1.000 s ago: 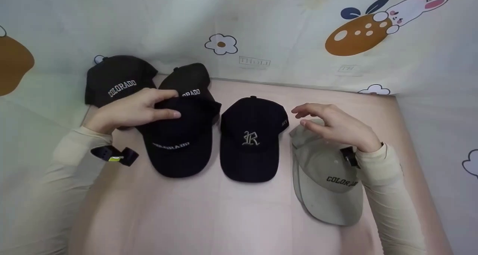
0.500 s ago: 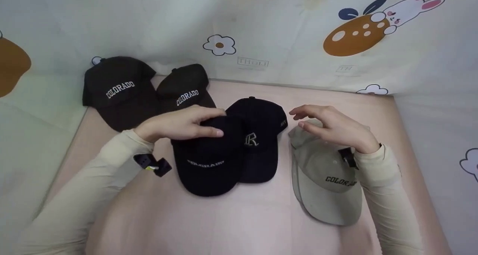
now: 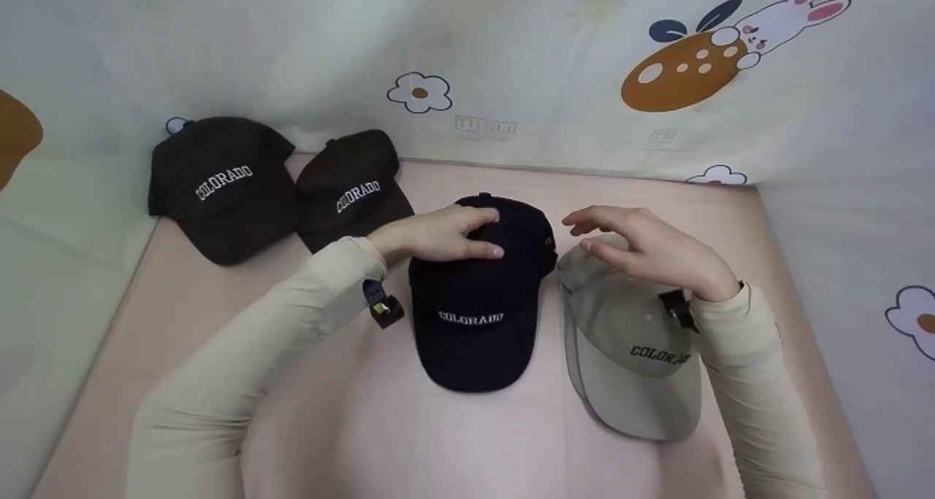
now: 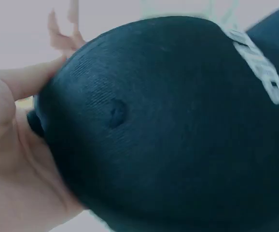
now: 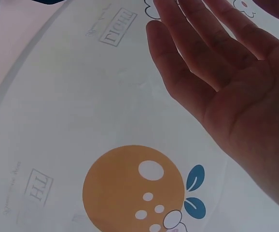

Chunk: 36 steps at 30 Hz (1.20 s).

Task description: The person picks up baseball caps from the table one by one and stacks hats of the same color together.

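Observation:
My left hand (image 3: pixel 445 236) grips the back of a navy baseball cap (image 3: pixel 478 356) with white COLORADO lettering. In the left wrist view its crown (image 4: pixel 168 116) fills most of the picture, thumb and fingers around the rear edge. This cap covers most of a second navy cap (image 3: pixel 527 212), whose top and side show behind it; its front emblem is hidden. Whether the two caps touch, I cannot tell. My right hand (image 3: pixel 643 247) hovers over the back of the beige COLORADO cap (image 3: pixel 650 404), fingers slightly bent, holding nothing. Another beige brim (image 3: pixel 573 364) peeks out beneath that cap.
Two dark COLORADO caps, one (image 3: pixel 219 185) at the far left corner and one (image 3: pixel 350 181) beside it, lie at the back of the pink table (image 3: pixel 467 448). A printed cloth wall (image 3: pixel 540 61) rises behind and along both sides.
My left hand has carried the navy COLORADO cap rightward from in front of the dark caps to over the navy cap with the R emblem, now covered. My right hand stays nearly still.

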Tool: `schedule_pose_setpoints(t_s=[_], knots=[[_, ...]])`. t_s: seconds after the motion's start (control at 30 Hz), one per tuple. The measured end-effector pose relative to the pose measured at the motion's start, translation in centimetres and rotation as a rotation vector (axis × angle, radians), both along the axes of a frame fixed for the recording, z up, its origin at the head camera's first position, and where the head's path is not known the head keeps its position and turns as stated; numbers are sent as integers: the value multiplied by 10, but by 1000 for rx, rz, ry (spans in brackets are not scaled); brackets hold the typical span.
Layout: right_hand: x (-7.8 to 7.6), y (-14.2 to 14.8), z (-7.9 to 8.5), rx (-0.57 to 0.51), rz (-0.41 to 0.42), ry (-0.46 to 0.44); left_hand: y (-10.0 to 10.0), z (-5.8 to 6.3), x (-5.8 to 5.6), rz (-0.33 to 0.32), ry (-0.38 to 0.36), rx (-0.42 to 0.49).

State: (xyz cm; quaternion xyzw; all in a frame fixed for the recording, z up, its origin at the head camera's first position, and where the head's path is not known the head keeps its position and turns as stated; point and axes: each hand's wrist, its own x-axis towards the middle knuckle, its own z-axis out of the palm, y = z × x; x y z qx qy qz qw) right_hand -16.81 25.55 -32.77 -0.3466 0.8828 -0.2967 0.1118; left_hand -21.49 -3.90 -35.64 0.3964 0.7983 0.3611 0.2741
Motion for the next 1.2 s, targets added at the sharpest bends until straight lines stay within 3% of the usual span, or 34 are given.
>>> schedule_pose_setpoints(t_s=[0.1,0.2,0.43,0.7,1.2], knots=[[0,2,-1,-6,-4,1,2,-6,2,62,113,-161],[0,3,-3,-9,-6,2,3,-12,7,74,207,-281],[-1,4,-9,-15,8,-1,4,-36,15,117,335,-316],[-2,4,-14,-14,6,-14,1,-54,21,156,281,-340],[-2,3,-17,-6,-4,-39,13,-58,24,185,337,-320]])
